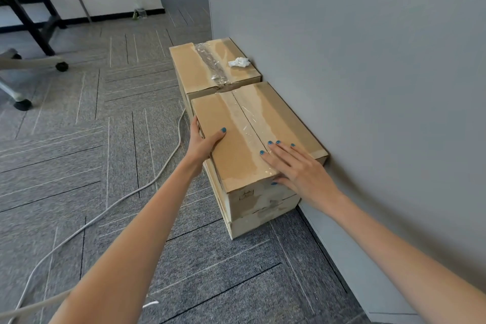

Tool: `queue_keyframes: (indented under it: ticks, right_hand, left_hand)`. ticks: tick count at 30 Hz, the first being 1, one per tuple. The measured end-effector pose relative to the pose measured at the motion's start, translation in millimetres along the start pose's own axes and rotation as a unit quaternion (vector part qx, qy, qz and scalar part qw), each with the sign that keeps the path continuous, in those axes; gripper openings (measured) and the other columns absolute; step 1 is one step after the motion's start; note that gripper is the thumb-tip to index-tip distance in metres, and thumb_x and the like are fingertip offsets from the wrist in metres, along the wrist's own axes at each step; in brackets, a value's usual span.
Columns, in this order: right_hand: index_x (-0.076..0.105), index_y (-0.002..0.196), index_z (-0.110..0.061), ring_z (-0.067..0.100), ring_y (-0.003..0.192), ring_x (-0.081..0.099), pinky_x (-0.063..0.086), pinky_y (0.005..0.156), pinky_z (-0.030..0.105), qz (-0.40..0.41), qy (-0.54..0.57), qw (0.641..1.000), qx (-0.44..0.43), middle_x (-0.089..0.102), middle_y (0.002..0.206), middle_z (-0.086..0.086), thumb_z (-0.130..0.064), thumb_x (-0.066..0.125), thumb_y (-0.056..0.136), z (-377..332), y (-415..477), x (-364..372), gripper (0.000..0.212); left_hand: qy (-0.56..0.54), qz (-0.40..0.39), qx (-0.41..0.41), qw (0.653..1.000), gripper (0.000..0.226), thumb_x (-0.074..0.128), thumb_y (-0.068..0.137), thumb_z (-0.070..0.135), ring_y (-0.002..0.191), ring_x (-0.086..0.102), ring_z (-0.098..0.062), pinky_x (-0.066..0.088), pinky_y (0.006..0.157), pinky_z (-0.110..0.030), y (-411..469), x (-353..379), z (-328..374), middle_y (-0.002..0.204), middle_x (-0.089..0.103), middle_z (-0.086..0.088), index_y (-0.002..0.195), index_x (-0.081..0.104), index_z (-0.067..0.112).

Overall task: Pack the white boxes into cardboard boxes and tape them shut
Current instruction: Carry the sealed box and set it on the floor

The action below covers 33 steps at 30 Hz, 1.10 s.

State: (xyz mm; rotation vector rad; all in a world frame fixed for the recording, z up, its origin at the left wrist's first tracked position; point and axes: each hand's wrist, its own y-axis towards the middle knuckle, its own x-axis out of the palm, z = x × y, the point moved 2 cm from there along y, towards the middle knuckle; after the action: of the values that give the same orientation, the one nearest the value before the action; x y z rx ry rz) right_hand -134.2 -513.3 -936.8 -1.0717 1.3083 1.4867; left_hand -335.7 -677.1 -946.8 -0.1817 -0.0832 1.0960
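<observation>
A closed cardboard box with clear tape along its top seam sits on top of another cardboard box, both against a grey partition. My left hand grips the top box's left edge, thumb on the lid. My right hand lies flat on the lid at its near right corner, fingers spread over the tape, thumb hooked over the front face. Behind stands a second taped cardboard box with a crumpled white tissue on it. No white boxes are visible.
The grey partition runs along the right of the boxes. A white cable snakes over the grey carpet to the left. Office chair bases and a black table leg stand far left. A bottle stands by the back wall.
</observation>
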Motion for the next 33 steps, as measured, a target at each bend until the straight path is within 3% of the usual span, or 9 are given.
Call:
queue_keyframes:
  ticks: [7,11,14,17,19,24,30,33]
  right_hand:
    - [0.050,0.139,-0.015,0.027,0.130,0.050,0.042,0.107,0.044,0.025,-0.004,1.000,0.004,0.051,0.141,0.011,-0.039,0.075,0.074,-4.2,2.0,1.8,0.073]
    - [0.045,0.142,-0.019,0.024,0.134,0.045,0.034,0.110,0.039,0.006,0.008,1.000,0.018,0.047,0.145,0.008,-0.040,0.073,0.079,-4.3,2.0,-5.1,0.072]
    - [0.035,0.145,-0.019,0.021,0.140,0.035,0.027,0.114,0.035,-0.051,0.033,0.997,0.038,0.037,0.151,0.003,-0.040,0.069,0.084,-7.5,10.0,-22.9,0.073]
    - [0.028,0.147,-0.016,0.021,0.143,0.027,0.025,0.116,0.037,-0.154,0.056,0.985,0.060,0.026,0.155,0.005,-0.045,0.064,0.086,-15.9,25.8,-46.4,0.077]
    - [0.029,0.147,-0.014,0.021,0.141,0.029,0.027,0.116,0.039,-0.183,0.081,0.977,0.075,0.027,0.155,0.006,-0.045,0.060,0.089,-22.1,37.7,-68.8,0.073]
    - [0.042,0.137,-0.012,0.018,0.118,0.051,0.042,0.097,0.033,-0.151,0.135,0.975,0.091,0.044,0.141,0.003,-0.032,0.049,0.098,-38.7,73.6,-151.1,0.044]
    - [0.050,0.123,-0.010,0.022,0.095,0.057,0.043,0.069,0.033,-0.132,0.129,0.977,0.110,0.053,0.123,0.004,-0.024,0.044,0.100,-39.4,106.8,-253.0,0.027]
    - [0.050,0.118,-0.009,0.023,0.091,0.057,0.039,0.062,0.033,-0.125,0.136,0.976,0.114,0.054,0.116,0.005,-0.020,0.041,0.100,-39.2,113.1,-312.7,0.023]
  left_hand:
    - [0.012,-0.003,-0.011,1.000,0.087,0.069,0.088,0.022,0.103,0.056,-0.007,0.056,0.066,-0.033,3.4,-1.8,-0.1,0.143,0.040,0.005,0.152,0.010,0.034]
    - [0.044,0.009,-0.001,0.999,0.090,0.071,0.088,0.026,0.109,0.055,-0.011,0.056,0.078,-0.033,1.9,-2.6,-1.1,0.145,0.039,0.005,0.153,0.009,0.029]
    - [0.089,0.026,-0.005,0.996,0.092,0.074,0.082,0.037,0.125,0.050,-0.019,0.049,0.100,-0.047,-6.4,-2.6,6.4,0.147,0.039,0.002,0.152,0.014,0.028]
    - [0.169,0.032,-0.025,0.985,0.093,0.068,0.071,0.052,0.131,0.046,-0.022,0.044,0.104,-0.052,-17.4,-4.3,15.3,0.148,0.040,0.000,0.149,0.021,0.031]
    - [0.240,0.042,-0.025,0.970,0.080,0.063,0.082,0.045,0.134,0.040,-0.025,0.040,0.107,-0.052,-36.1,-2.1,36.3,0.151,0.036,-0.002,0.150,0.024,0.026]
    - [0.405,0.040,0.029,0.913,0.043,0.053,0.096,0.027,0.132,0.042,-0.027,0.042,0.104,-0.049,-84.5,-0.7,111.2,0.145,0.044,-0.004,0.138,0.047,0.018]
    - [0.482,0.038,0.026,0.875,0.035,0.048,0.097,0.027,0.122,0.051,-0.024,0.044,0.095,-0.044,-144.3,-4.3,208.0,0.134,0.054,0.000,0.131,0.054,0.021]
    - [0.496,0.060,0.027,0.866,0.033,0.047,0.098,0.026,0.116,0.055,-0.022,0.042,0.094,-0.041,-176.0,-6.6,264.1,0.128,0.057,0.000,0.130,0.055,0.021]
